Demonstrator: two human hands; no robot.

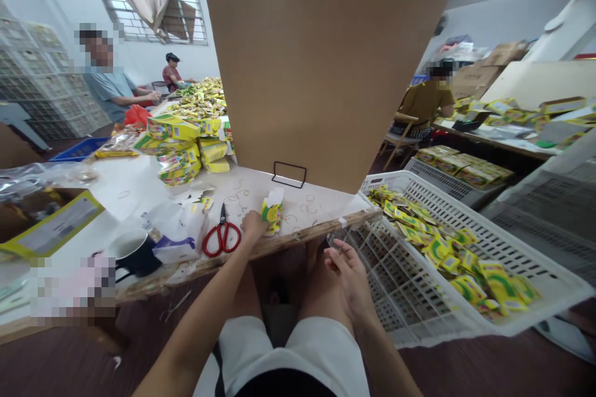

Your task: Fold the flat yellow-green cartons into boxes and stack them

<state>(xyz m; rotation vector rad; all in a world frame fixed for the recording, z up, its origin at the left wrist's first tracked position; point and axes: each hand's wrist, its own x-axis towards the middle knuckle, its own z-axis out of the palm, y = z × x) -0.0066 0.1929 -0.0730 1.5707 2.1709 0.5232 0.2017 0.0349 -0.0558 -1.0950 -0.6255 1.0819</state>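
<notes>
My left hand (254, 224) is closed on the lower left side of a small yellow-and-green carton (272, 213) near the table's front edge. White flaps stick out at the carton's top. Just left of that hand lie red-handled scissors (222, 237) with dark blades pointing away. My right hand (348, 273) hovers over my right thigh, beside the crate, its fingers curled and thumb near the fingertips. Whatever it may hold is too small to make out. A white plastic crate (410, 180) on my right contains many yellow-and-green packets (437, 248).
A tall cardboard sheet (321, 74) stands at the table's back behind a black wire stand (289, 175). Stacked yellow cartons (179, 152), a dark mug (135, 251) and a tissue pack (174, 242) are to the left. Loose rubber bands lie about. Other people sit or stand farther off.
</notes>
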